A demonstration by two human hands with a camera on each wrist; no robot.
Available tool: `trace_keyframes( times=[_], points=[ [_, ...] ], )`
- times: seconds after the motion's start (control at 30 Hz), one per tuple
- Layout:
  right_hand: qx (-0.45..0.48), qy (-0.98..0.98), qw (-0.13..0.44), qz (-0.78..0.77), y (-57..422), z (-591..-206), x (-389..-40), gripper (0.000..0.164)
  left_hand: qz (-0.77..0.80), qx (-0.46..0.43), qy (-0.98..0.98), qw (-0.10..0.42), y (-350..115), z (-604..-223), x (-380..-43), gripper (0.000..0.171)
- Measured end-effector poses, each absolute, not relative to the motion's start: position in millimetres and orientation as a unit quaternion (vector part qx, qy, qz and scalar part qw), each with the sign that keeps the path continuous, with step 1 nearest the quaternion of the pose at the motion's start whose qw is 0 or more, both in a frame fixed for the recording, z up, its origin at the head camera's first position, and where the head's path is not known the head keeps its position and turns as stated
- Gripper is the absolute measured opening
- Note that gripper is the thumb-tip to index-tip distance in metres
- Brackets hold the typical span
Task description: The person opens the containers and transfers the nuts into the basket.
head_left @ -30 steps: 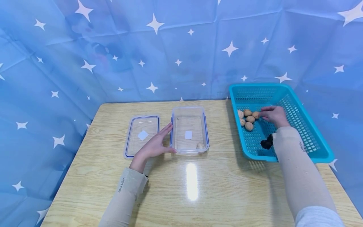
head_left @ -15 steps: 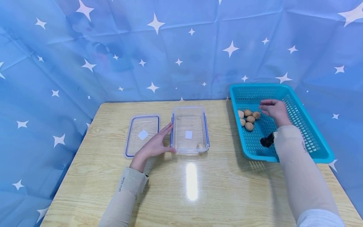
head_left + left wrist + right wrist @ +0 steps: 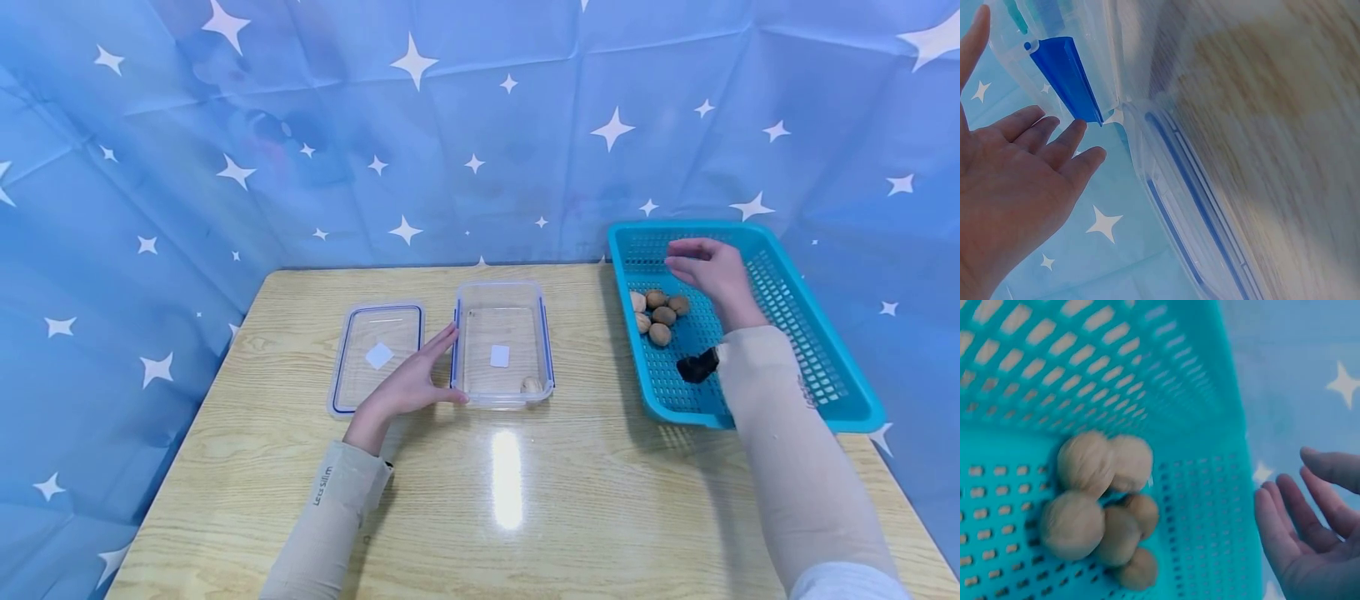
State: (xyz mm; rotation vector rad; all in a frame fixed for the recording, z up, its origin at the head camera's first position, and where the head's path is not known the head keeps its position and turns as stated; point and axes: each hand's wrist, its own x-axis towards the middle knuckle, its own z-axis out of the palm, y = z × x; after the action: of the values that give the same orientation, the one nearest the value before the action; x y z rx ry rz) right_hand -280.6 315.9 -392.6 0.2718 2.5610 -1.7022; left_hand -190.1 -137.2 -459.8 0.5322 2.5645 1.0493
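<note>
In the head view, my left hand (image 3: 411,382) spreads its thumb and fingers along the left side of a clear plastic food container (image 3: 517,317). The left wrist view has its fingers (image 3: 1071,142) extended by the blue clip (image 3: 1066,75). One pale walnut (image 3: 531,385) lies in the container's near right corner. My right hand (image 3: 712,271) hovers over the teal basket (image 3: 817,333), fingers slightly bent. Nothing appears between its fingers (image 3: 1300,512) in the right wrist view. Several walnuts (image 3: 663,316) cluster at the basket's left side, below and left of that hand.
The container's clear lid (image 3: 367,375), with a blue seal, lies flat left of the container, partly under my left hand. Bare wooden table (image 3: 585,483) stretches in front. A blue star-patterned cloth (image 3: 480,125) hangs behind. A black device (image 3: 697,365) sits at my right wrist.
My right hand has risen off the walnuts and shifted slightly left and toward the back of the basket. The walnuts stay where they were. My left hand has not moved.
</note>
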Motion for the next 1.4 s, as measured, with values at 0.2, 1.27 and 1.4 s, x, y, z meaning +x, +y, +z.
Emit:
trace_keyframes(
  times=[0.2,1.27,1.4],
  points=[
    [0.058,0.835,0.017,-0.546,299,-379,-274,0.053,0.367,0.187,0.897,0.159,-137,-459,-190,0.108],
    [-0.131,0.836,0.079,-0.527,182,-361,-225,0.036,0.380,0.183,0.892,0.163,-137,-458,-189,0.108],
    [-0.155,0.826,0.115,-0.529,169,-375,-222,0.037,0.382,0.184,0.891,0.163,-137,-457,-188,0.109]
  ],
)
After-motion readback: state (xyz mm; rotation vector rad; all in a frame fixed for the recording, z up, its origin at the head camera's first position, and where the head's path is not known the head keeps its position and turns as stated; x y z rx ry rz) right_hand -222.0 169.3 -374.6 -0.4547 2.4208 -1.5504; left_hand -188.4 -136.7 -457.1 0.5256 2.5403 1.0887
